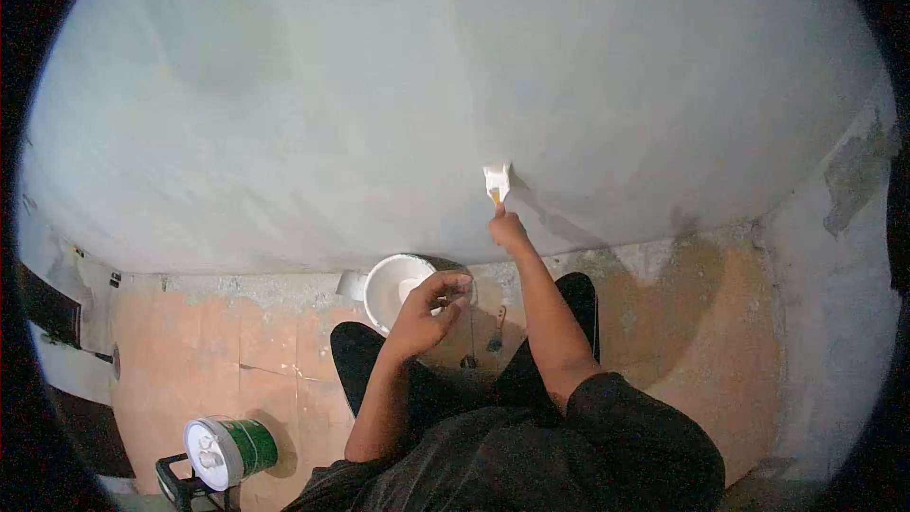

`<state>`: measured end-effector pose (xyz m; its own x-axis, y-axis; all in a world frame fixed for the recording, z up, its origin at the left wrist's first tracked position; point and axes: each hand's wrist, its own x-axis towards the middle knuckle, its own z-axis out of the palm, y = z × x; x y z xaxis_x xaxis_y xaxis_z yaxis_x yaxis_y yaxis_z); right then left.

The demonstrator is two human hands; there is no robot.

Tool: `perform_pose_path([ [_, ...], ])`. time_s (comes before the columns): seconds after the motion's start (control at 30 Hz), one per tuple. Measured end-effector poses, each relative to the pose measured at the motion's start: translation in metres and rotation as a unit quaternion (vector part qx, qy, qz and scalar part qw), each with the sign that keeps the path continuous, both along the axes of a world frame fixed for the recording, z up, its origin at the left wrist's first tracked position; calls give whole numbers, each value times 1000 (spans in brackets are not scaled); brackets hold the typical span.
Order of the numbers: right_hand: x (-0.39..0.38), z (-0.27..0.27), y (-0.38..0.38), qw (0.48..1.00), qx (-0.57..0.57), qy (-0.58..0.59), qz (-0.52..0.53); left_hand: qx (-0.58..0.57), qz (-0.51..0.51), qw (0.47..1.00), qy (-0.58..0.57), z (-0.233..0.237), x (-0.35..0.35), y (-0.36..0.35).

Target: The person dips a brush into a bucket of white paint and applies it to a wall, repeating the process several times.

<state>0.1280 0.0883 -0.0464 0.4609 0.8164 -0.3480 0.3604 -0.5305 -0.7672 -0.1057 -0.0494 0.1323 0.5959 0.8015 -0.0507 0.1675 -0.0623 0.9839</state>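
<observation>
On the wall [379,85], a paintbrush with a white-coated head [496,179] and a yellowish handle has its bristles at the surface. My right hand [510,230] is closed around that handle, arm stretched forward. My left hand [428,315] hovers over the right side of a white bucket [373,301] with pale contents, hiding part of it. Its fingers curl toward the thumb in a loose pinch; what lies between the tips, if anything, I cannot make out. A second brush [497,330] lies on the floor between my knees.
A green-and-white paint pail [248,446] with pale items on its lid stands at lower left, beside a black frame [175,479]. The orange-brown floor [204,341] meets the wall along a rough, stained strip. A side wall [834,256] with a dark patch rises at right.
</observation>
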Motion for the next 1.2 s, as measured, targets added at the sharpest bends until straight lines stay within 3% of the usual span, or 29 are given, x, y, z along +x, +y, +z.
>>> perform_pose_path([
  [0.07, 0, -13, -5, 1000, 21, -5, 1, -70, 12, 997, -2, -4, 8, 8],
  [0.17, -18, 64, -55, 961, 60, 270, 26, -132, 52, 989, -36, -19, 20, 8],
  [0.2, -24, 70, -65, 960, 60, 271, 25, -182, 75, 980, -37, -21, 25, 7],
  [0.27, -40, 74, -84, 924, 192, 324, 58, -192, 74, 978, -28, -25, 35, 6],
  [0.37, -49, 89, -109, 897, 206, 385, 72, -185, 68, 980, -29, -23, 52, 11],
  [0.53, -62, 102, -130, 893, 264, 358, 74, -165, 37, 983, -77, -23, 61, 12],
  [0.67, -51, 98, -136, 918, 276, 258, 121, -200, 50, 973, -101, -35, 64, 19],
  [0.73, -41, 125, -147, 926, 154, 304, 163, -221, -8, 974, -46, -37, 63, 21],
  [0.8, -35, 100, -143, 911, 205, 314, 172, -226, -16, 969, -94, -36, 63, 21],
  [0.87, -22, 91, -145, 882, 114, 428, 163, -237, -13, 968, -85, -39, 62, 23],
  [0.93, -11, 90, -155, 899, 118, 369, 205, -223, -2, 968, -114, -34, 64, 18],
  [1.0, -6, 98, -168, 939, 156, 287, 110, -146, 11, 979, -144, -30, 69, 29],
  [1.07, 6, 88, -171, 937, 141, 302, 108, -91, 59, 987, -119, -9, 81, 45],
  [1.13, 11, 100, -174, 941, 127, 300, 96, -145, 53, 963, -223, 14, 87, 68],
  [1.2, 11, 116, -173, 952, 114, 270, 87, -100, 104, 959, -242, 38, 100, 91],
])
